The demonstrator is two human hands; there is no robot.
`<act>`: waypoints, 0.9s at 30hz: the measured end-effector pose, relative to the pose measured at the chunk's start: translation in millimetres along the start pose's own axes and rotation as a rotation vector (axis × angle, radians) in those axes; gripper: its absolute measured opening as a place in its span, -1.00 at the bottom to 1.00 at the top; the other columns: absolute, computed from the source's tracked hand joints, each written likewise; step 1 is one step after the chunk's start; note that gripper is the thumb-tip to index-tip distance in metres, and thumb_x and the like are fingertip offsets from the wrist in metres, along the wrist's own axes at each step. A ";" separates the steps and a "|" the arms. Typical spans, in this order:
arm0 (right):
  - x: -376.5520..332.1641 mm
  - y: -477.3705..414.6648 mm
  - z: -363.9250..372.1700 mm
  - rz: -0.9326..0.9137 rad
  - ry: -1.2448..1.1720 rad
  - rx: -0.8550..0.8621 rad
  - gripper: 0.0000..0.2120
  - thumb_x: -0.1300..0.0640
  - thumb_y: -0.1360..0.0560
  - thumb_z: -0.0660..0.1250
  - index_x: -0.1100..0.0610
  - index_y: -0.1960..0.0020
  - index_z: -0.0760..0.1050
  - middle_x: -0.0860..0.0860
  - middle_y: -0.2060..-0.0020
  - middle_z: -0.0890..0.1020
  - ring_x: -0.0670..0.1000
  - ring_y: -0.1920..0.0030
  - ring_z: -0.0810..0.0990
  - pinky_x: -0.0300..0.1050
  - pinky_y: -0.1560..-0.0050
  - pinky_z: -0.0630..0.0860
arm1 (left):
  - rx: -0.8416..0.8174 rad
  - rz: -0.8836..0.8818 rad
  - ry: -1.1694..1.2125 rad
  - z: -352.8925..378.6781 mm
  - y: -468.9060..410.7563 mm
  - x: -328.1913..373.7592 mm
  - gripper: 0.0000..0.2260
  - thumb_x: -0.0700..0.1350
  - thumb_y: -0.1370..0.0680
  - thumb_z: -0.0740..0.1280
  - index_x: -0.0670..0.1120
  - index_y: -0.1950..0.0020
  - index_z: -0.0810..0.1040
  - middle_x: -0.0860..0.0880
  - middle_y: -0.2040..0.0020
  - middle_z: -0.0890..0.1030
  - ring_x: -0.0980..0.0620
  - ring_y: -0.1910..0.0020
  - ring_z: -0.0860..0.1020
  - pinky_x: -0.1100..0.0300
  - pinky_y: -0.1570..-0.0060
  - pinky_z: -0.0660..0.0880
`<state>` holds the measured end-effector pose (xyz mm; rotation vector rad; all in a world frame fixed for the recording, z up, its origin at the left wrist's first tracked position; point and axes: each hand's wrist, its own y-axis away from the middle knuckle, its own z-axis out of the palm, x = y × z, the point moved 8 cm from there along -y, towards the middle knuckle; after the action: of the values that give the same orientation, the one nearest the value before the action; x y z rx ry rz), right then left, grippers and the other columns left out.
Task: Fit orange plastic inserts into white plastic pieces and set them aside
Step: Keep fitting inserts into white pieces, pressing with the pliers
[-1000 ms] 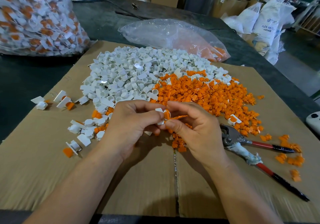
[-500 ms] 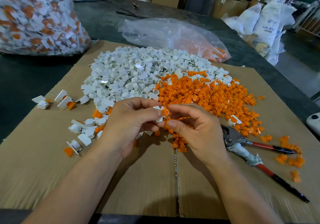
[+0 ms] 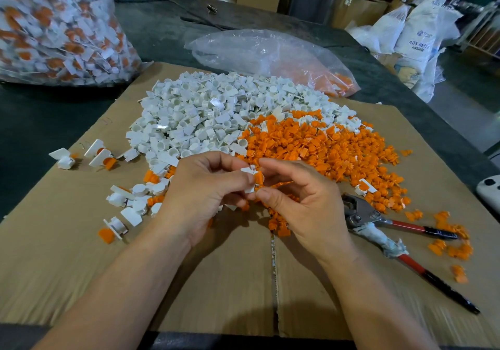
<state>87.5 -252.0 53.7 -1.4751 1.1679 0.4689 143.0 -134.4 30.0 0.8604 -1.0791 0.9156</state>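
A heap of white plastic pieces [image 3: 216,114] lies on the cardboard sheet [image 3: 221,282], with a heap of orange inserts [image 3: 324,149] to its right. Just in front of both heaps, my left hand [image 3: 205,195] pinches a white piece [image 3: 249,179] between thumb and forefinger. My right hand [image 3: 300,201] pinches an orange insert [image 3: 259,178] and holds it against that white piece. A few fitted pieces [image 3: 100,156] lie apart on the left of the cardboard.
Red-handled pliers [image 3: 378,222] lie right of my right hand, among stray orange inserts. A full bag of fitted pieces [image 3: 54,25] stands at the back left. A nearly empty clear bag [image 3: 270,57] lies behind the heaps. The dark table [image 3: 40,117] surrounds the cardboard.
Both hands have lifted slightly away from me, still together. The orange insert sits closer against the white piece than a second ago.
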 end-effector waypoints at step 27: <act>-6.7 0.0 -1.3 -0.128 0.177 0.007 -0.67 0.24 -0.34 0.41 0.14 -0.10 0.51 -0.17 0.13 0.55 -0.27 0.09 0.53 -0.44 0.09 0.42 | -0.032 0.061 -0.099 2.3 -1.3 -0.3 -0.86 -0.44 -0.35 0.36 -0.23 0.31 0.58 -0.09 0.53 0.55 0.11 0.58 0.48 0.37 0.58 0.38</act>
<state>84.3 -250.5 59.4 -1.5989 1.2019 0.2500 143.4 -137.0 30.1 0.8572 -1.2080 0.9122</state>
